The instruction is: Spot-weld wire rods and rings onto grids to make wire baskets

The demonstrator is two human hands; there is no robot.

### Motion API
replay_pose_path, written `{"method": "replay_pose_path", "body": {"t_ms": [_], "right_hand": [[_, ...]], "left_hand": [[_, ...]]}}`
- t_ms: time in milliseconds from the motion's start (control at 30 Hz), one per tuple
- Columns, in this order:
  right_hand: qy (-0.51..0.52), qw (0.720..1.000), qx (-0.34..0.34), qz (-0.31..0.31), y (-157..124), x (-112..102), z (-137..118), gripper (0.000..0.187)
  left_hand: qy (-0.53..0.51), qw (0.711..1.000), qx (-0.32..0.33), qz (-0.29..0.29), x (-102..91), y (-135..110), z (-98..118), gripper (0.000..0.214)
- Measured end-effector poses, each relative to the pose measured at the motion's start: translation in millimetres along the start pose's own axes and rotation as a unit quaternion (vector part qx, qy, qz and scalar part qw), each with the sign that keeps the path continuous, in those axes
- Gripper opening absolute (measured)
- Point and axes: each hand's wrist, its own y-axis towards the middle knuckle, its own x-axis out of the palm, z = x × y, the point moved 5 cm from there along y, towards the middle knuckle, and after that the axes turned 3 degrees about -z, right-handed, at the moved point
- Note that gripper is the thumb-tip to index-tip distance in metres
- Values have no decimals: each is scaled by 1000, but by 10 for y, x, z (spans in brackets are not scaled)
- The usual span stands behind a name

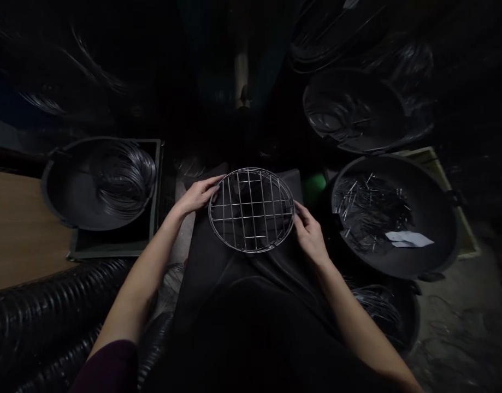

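Observation:
A round wire rack [252,218] with crossed bars inside a double rim lies across my lap, over dark cloth [218,267]. My left hand [199,194] grips its upper left rim, thumb and fingers at the edge. At the right rim, the fingers of my right hand [310,232] are closed on the wire. Some fingertips on both sides are hidden behind the rim.
On the left, a dark basin [70,185] holds wire rings, with stacked rings [49,305] below. A basin [439,234] on the right holds short metal rods and white paper [409,239]. Another basin [382,109] stands behind it.

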Motion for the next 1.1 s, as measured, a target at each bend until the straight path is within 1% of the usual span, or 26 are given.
{"method": "replay_pose_path", "body": {"t_ms": [100, 200, 267, 333, 433, 533, 600, 700, 767, 833, 900, 933, 1000, 1067, 1100], "right_hand": [[23, 999, 22, -23, -9, 44, 43, 57], [33, 999, 21, -15, -38, 57, 84, 59], [40, 999, 17, -6, -59, 66, 98, 61], [41, 999, 16, 5, -73, 67, 96, 62], [21, 1000, 14, 16, -74, 47, 63, 60], [-2, 1000, 9, 6, -61, 21, 46, 58], [-9, 1000, 5, 0, -53, 13, 79, 57], [-24, 1000, -1, 4, -45, 40, 200, 57], [-52, 998, -5, 24, -58, 74, 288, 56], [-101, 993, -9, 61, -108, 97, 333, 54], [-160, 983, -18, 91, -201, 101, 314, 52], [-187, 978, -25, 94, -260, 97, 286, 51], [-229, 970, -48, 66, -384, 86, 215, 52], [-260, 962, -79, 1, -491, 78, 155, 58], [-274, 957, -91, -35, -531, 77, 136, 66]], "left_hand": [[71, 997, 27, 32, 1, 16, 7, 50], [129, 988, 29, 76, 53, -9, -11, 45], [140, 984, 23, 111, 95, -40, -40, 44], [133, 982, 27, 131, 131, -61, -63, 44], [120, 985, 35, 123, 144, -48, -75, 42], [113, 987, 34, 108, 109, -13, -68, 41], [105, 989, 30, 98, 99, 7, -71, 43], [109, 990, 25, 88, 134, 38, -117, 43], [113, 989, 22, 97, 173, 60, -165, 43], [109, 986, 28, 121, 207, 67, -191, 41], [105, 984, 28, 139, 242, 54, -182, 38], [107, 984, 23, 141, 259, 40, -165, 37], [114, 984, 4, 134, 294, 9, -120, 35], [124, 984, -27, 127, 314, -20, -90, 35], [129, 983, -48, 125, 317, -33, -93, 35]]}}
